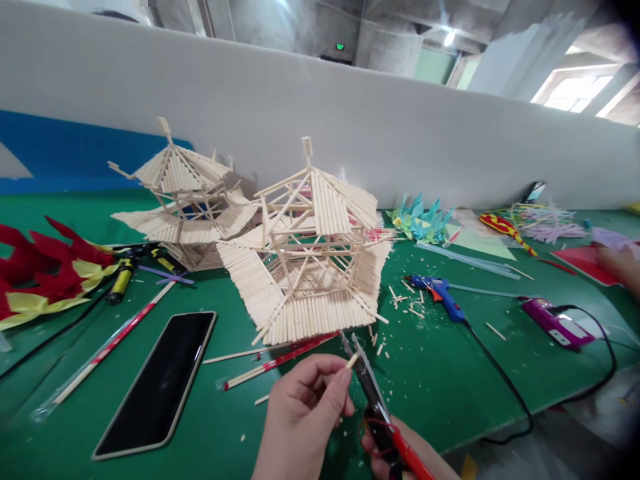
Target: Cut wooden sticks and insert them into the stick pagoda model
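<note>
My left hand [313, 407] pinches a short wooden stick [353, 361] between thumb and fingertips. Its tip lies right beside the metal blades of red-handled shears [373, 380], which my right hand [385, 450] grips at the lower edge. The blades point away from me and stand slightly apart; whether they touch the stick I cannot tell. Just beyond both hands stands a pavilion model [305, 267] of wooden sticks, its upper roof covered only in part. Loose chopsticks [280, 363], some in red and clear wrapping, lie between it and my left hand.
A second stick pavilion [185, 193] stands behind left. A phone [160, 380] lies at left, red paper pieces [45, 267] beyond it. To the right are stick offcuts [400, 297], a blue glue gun [437, 293] with its cord, and a purple power box [557, 322]. Another person's hand [620, 263] reaches in.
</note>
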The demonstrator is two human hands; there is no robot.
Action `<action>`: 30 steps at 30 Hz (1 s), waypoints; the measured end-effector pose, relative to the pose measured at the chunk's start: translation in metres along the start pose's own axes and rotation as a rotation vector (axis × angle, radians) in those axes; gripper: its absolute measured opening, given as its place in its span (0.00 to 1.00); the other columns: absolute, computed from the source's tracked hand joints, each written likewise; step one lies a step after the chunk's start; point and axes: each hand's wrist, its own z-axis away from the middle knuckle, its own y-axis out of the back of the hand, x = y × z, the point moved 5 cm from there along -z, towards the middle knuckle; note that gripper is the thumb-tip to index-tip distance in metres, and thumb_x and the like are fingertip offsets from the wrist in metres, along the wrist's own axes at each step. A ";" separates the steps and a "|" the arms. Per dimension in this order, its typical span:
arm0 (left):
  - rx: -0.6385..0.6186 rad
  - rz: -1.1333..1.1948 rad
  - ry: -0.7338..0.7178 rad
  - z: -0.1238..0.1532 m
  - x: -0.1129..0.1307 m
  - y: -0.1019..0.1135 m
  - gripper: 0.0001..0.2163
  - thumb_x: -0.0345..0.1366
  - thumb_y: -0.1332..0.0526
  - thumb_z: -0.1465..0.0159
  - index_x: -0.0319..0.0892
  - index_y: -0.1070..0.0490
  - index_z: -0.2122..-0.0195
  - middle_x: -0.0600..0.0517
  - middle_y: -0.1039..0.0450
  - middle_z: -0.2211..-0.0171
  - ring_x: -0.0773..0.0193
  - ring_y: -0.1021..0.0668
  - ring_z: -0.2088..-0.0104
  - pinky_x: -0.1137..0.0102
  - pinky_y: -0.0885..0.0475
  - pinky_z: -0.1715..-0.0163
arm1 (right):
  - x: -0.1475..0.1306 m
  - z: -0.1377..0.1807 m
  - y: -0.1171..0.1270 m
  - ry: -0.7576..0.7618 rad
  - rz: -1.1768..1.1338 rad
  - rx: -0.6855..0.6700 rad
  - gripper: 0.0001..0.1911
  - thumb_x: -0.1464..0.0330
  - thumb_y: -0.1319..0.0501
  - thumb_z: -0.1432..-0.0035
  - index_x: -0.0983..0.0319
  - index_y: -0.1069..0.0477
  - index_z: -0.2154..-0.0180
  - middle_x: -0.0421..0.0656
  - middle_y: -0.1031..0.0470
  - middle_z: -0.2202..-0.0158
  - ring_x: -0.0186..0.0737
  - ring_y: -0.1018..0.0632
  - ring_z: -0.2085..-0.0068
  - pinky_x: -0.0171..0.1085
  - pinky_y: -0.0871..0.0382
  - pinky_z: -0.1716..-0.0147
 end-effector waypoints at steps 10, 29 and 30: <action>0.016 -0.003 -0.020 0.001 0.001 0.001 0.02 0.33 0.35 0.49 0.41 0.25 0.76 0.58 0.31 0.84 0.74 0.32 0.82 0.80 0.38 0.82 | 0.003 -0.003 0.006 -0.021 0.043 0.047 0.23 0.48 0.42 0.54 0.63 0.30 0.75 0.39 0.32 0.80 0.28 0.32 0.80 0.28 0.38 0.80; 0.009 -0.015 -0.043 -0.002 -0.007 0.007 0.02 0.32 0.35 0.49 0.41 0.26 0.75 0.56 0.29 0.79 0.71 0.29 0.79 0.78 0.35 0.79 | -0.040 0.041 0.012 0.352 0.554 0.191 0.30 0.68 0.36 0.59 0.58 0.39 0.51 0.40 0.28 0.72 0.35 0.29 0.75 0.33 0.34 0.71; 0.002 -0.013 -0.043 -0.002 -0.007 0.007 0.02 0.32 0.35 0.49 0.41 0.26 0.75 0.56 0.29 0.79 0.71 0.29 0.79 0.78 0.35 0.79 | -0.042 0.042 0.011 0.372 0.568 0.216 0.30 0.69 0.36 0.60 0.58 0.39 0.51 0.41 0.28 0.71 0.35 0.30 0.75 0.33 0.34 0.72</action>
